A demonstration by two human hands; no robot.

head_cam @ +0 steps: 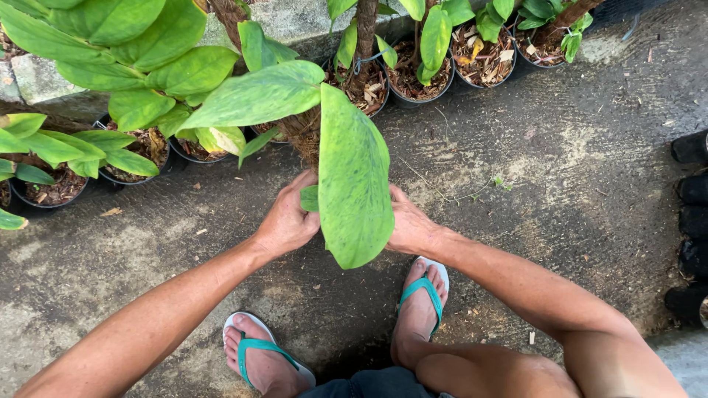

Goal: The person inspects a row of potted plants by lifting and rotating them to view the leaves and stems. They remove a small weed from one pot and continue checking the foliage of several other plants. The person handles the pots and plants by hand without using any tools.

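Note:
A potted plant with big yellow-speckled green leaves stands right in front of me; one broad leaf point(352, 177) hangs down and hides its pot. My left hand point(286, 220) reaches in from the left under that leaf, fingers curled on something hidden, likely the pot's rim. My right hand point(410, 225) reaches in from the right, its fingers hidden behind the same leaf. A fibrous brown stem point(301, 134) rises just beyond the hands. What each hand holds cannot be seen clearly.
Black pots of soil and dry leaves point(419, 77) line a stone wall point(44, 77) at the back. More leafy pots point(53, 184) stand at the left. Dark bags point(693, 221) stack along the right edge. My feet in teal flip-flops point(422, 302) rest on rough concrete ground.

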